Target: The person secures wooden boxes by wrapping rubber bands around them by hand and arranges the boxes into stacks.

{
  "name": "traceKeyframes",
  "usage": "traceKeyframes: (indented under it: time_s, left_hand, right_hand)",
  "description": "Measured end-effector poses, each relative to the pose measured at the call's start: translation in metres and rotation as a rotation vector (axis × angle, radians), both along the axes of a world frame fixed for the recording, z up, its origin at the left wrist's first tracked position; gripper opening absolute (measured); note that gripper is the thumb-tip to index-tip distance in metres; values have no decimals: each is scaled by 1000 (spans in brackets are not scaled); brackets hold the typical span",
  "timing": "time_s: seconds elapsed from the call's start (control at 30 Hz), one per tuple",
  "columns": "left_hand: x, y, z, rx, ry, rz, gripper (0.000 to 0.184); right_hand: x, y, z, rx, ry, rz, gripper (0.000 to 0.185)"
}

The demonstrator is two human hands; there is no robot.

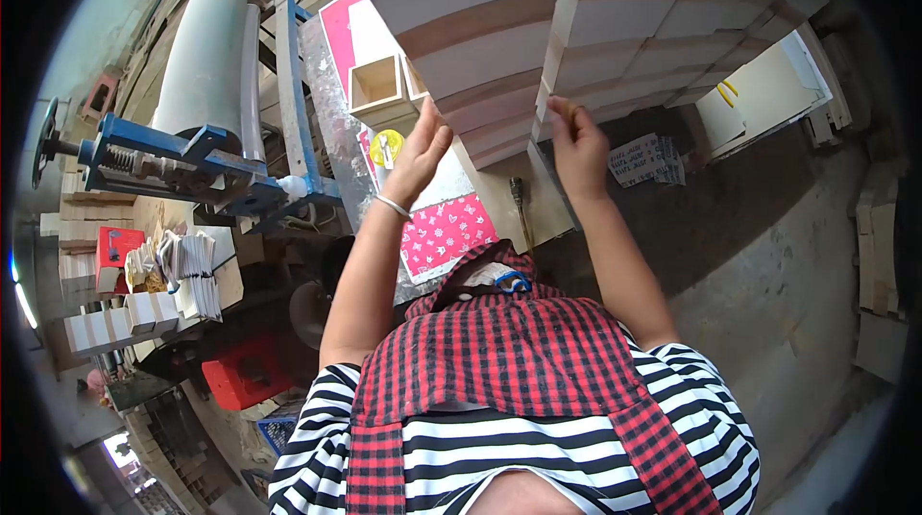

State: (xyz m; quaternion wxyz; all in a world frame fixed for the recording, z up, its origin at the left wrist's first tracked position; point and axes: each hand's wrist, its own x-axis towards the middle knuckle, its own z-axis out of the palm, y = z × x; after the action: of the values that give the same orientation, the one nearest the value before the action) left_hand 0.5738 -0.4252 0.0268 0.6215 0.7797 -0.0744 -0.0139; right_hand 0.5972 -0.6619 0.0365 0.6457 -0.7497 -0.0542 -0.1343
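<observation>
My left hand [423,158] is raised beside the lower left edge of a tall stack of grey-white cardboard boxes [480,44], fingers stretched out and thumb apart. A white band circles its wrist. On the stack's other side is my right hand [579,152], its fingers loosely bent and nothing visible in them. I cannot tell whether either hand touches the stack. Left of my left hand, an open wooden-coloured box [377,87] stands on the bench, with a yellow round container [386,148] below it. A brush [521,203] lies between my forearms.
Pink patterned sheets [447,238] lie on the bench near my apron. A blue-framed roller machine [206,73] stands to the left. Another block of stacked boxes [663,25] adjoins on the right. Printed cardboard [645,159] and a white board with yellow handles [759,97] are farther right.
</observation>
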Motion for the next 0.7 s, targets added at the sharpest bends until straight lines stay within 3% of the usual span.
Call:
traceKeyframes:
  time_s: [0.07, 0.17, 0.3, 0.7]
  left_hand:
    - [0, -9, -19, -49, 52, -31, 68]
    - [2, -24, -36, 12, -104, 145, 37]
    - [-1, -39, -8, 152, -110, 101, 50]
    - [-4, -56, -22, 347, -268, 357, 38]
  right_hand:
    - [-2, 8, -12, -135, 95, 7, 24]
    - [2, 14, -18, -175, 91, 16, 29]
    - [6, 14, -14, -147, -4, 37, 34]
    - [11, 7, -14, -153, 3, 84, 38]
